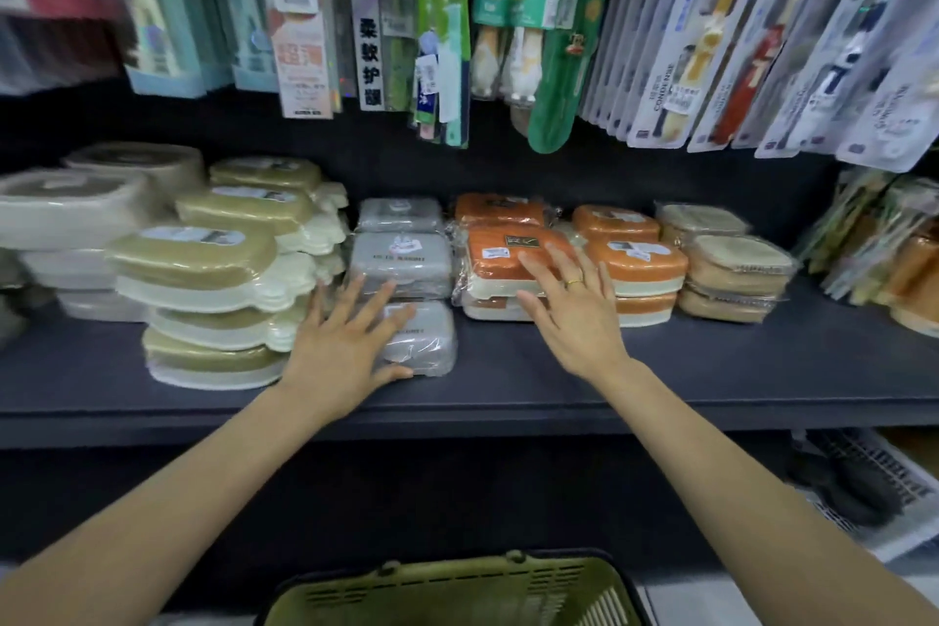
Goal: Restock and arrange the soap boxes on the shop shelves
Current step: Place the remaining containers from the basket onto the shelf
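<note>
A dark shelf (508,386) holds rows of soap boxes. A grey box (421,338) sits near the front edge, with more grey boxes (400,259) behind it. Left of the grey box are green stacks (213,300); right of it are orange stacks (513,269) and tan ones (731,280).

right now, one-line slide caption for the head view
Left hand rests on grey wrapped soap box; right hand touches orange one.

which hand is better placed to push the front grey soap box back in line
Left. The left hand already lies flat on the front grey soap box, fingers spread. The right hand reaches toward the orange soap box stack beside it.
</note>
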